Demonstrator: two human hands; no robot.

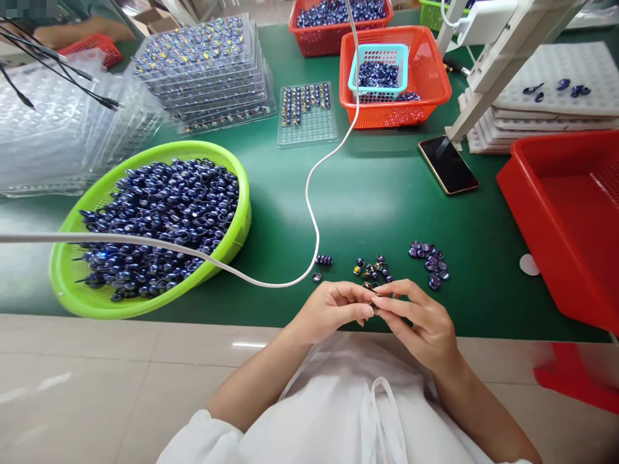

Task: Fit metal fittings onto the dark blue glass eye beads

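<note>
At the table's front edge my left hand point(333, 310) and my right hand point(420, 317) meet, fingertips pinched around a small dark part point(374, 301). The fingers cover most of that part, so its kind is unclear. Just beyond the fingertips lies a small pile of dark blue and gold pieces point(380, 267). Left of the pile are a short row of dark beads point(324, 260) and a single ring-shaped piece point(316, 277). Several flat glossy dark blue pieces point(432, 261) lie loose to the right.
A green basket point(246, 212) heaped with dark blue parts stands left. A white cable point(312, 206) crosses the green table. Stacked clear trays point(268, 90), a part-filled tray point(309, 135) and an orange basket point(430, 71) sit behind. A phone point(449, 165) and red bin point(541, 206) are right.
</note>
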